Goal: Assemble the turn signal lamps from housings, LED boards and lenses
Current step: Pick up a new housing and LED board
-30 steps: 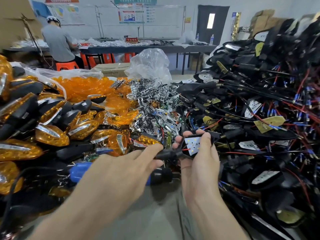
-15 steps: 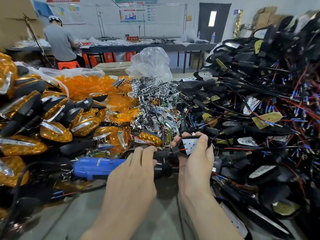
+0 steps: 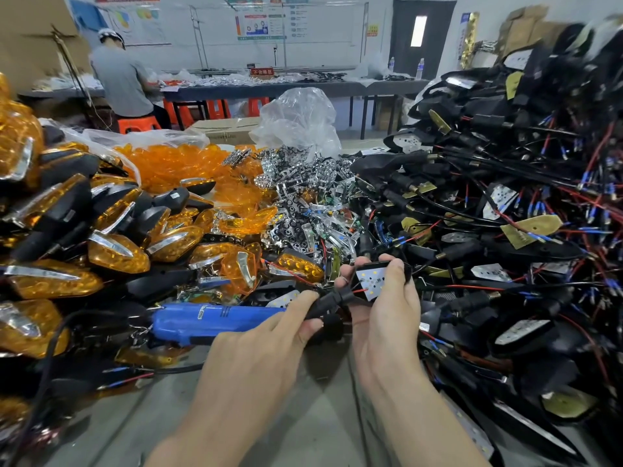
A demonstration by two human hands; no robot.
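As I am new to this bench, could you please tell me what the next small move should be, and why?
The right hand holds the black plastic housing with the white LED board already in it and no lens on; the left hand pinches its stem. Probably the left hand should let go and fetch a loose translucent orange lens.
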